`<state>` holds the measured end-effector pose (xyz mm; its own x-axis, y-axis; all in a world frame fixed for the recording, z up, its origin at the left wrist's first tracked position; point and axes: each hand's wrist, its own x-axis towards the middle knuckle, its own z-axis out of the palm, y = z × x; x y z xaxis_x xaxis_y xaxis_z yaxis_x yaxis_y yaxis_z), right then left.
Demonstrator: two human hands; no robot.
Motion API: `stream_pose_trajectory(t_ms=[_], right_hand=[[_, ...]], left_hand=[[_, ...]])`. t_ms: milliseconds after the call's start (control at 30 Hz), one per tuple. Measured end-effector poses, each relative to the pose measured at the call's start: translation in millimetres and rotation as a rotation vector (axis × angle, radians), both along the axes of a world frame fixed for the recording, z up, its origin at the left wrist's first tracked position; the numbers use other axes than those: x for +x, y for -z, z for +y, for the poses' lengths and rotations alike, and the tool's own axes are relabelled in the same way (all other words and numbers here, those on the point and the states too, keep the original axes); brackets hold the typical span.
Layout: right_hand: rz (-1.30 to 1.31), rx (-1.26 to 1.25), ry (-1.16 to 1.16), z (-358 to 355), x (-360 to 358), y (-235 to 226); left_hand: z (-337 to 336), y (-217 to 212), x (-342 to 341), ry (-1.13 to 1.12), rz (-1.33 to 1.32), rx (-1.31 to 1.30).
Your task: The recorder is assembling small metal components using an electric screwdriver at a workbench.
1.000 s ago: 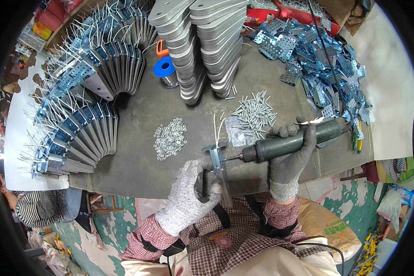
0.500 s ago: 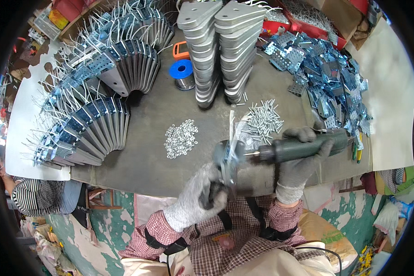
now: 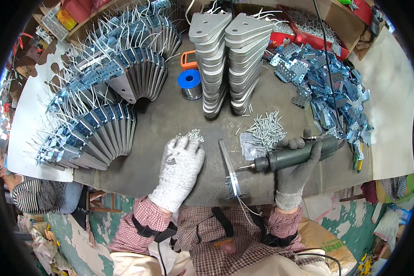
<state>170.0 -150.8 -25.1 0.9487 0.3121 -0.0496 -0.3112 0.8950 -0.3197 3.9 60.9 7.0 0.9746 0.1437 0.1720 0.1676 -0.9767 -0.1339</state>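
Note:
My left hand (image 3: 179, 168), in a grey speckled glove, reaches palm-down over a pile of small nuts (image 3: 195, 135). Its fingers are stretched toward the pile and cover most of it; their tips are hidden. A dark electric screwdriver (image 3: 292, 158) lies across my gloved right hand (image 3: 295, 172), whose fingers wrap round the body. Its bit points left. Left of that bit, a grey metal plate with a bluish bracket (image 3: 233, 184) stands edge-up near the table's front edge, white wires trailing from it. Neither hand touches this plate.
Loose screws (image 3: 266, 131) lie beyond the screwdriver. Two tall stacks of grey metal plates (image 3: 211, 60) stand behind, beside a solder spool (image 3: 189, 82). Rows of wired plates (image 3: 96, 133) fill the left; perforated brackets (image 3: 333, 83) heap at right. A dark cable (image 3: 329, 64) hangs there.
My left hand has let go of the plate with the bracket and moved left onto the nuts. The plate now rests on the table. My right hand still holds the screwdriver, slightly lower.

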Motion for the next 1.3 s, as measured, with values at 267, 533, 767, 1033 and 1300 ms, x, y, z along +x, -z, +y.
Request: stream_pose_trajectory(t_ms=[267,533,767,1033,1300], right_hand=[[0.062,0.187,-0.107,-4,6,9],[0.09,0.229,-0.126,-2,4,5],[0.092,0.193,-0.129,0,2,3],[0.121,0.214,-0.145,2,-1,1],[0.12,0.279,-0.157,3,-2,5]], left_hand=[[0,-12,26,0.113,0.153,0.064],[6,-19,26,0.125,0.142,-0.018],[-11,-14,7,0.037,-0.155,-0.485],[-43,5,-19,0.189,-0.344,-0.804],[-44,22,-23,0.253,-0.307,-0.648]])
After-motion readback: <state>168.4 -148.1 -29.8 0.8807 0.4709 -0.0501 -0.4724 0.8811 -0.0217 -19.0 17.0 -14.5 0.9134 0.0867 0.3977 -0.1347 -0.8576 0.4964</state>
